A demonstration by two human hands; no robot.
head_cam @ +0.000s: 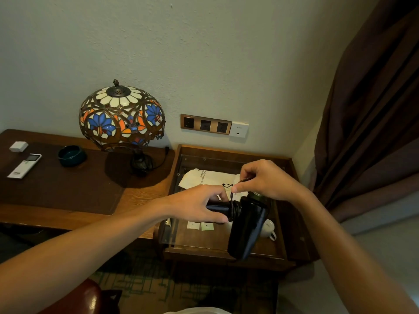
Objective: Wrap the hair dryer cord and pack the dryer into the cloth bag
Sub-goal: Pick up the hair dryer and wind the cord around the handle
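A black hair dryer hangs in the air above the glass-topped side table, its barrel pointing down toward me. My left hand grips the dryer's handle. Black cord is wound in several turns around the handle where it meets the body. My right hand pinches the loose end of the cord just above the dryer. The cream cloth bag with printed text lies flat on the glass behind my hands, partly hidden by them.
A stained-glass lamp stands on the wooden desk at the left, with a dark ashtray, a remote and a small white box. Wall sockets sit behind the table. A white cup shows under the glass. Brown curtain hangs right.
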